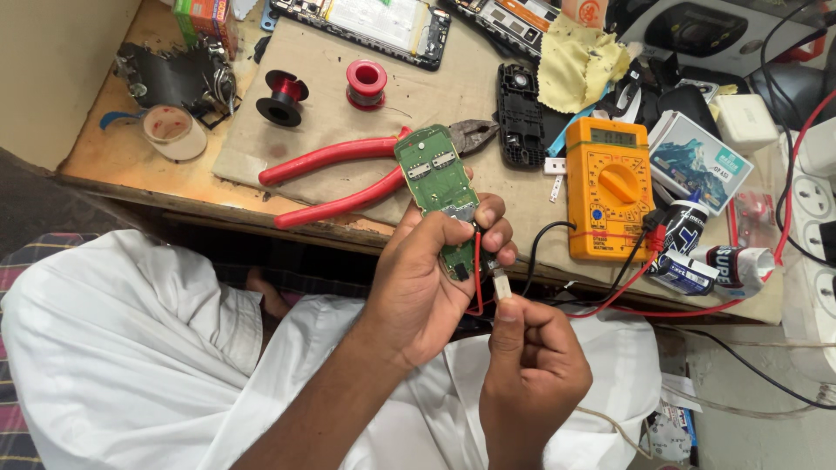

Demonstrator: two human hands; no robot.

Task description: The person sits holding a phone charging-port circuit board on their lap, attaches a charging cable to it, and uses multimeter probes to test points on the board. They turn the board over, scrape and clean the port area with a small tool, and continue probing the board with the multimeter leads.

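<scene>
My left hand point(431, 283) is closed around a green circuit board point(432, 171), held upright above the table edge, with a red probe lead pressed along its lower part. Just below the board's bottom end, my right hand point(533, 370) pinches a small white plug point(502, 286) between thumb and fingers. Red and black leads point(610, 292) run from the hands to an orange multimeter point(608, 187) lying on the table to the right.
Red-handled pliers point(335, 178) lie behind the board. Two wire spools point(283, 94), a black phone shell point(520, 117), a yellow cloth point(579, 61), glue tubes point(714, 261), a tape roll point(174, 130) and a white power strip point(814, 226) crowd the table.
</scene>
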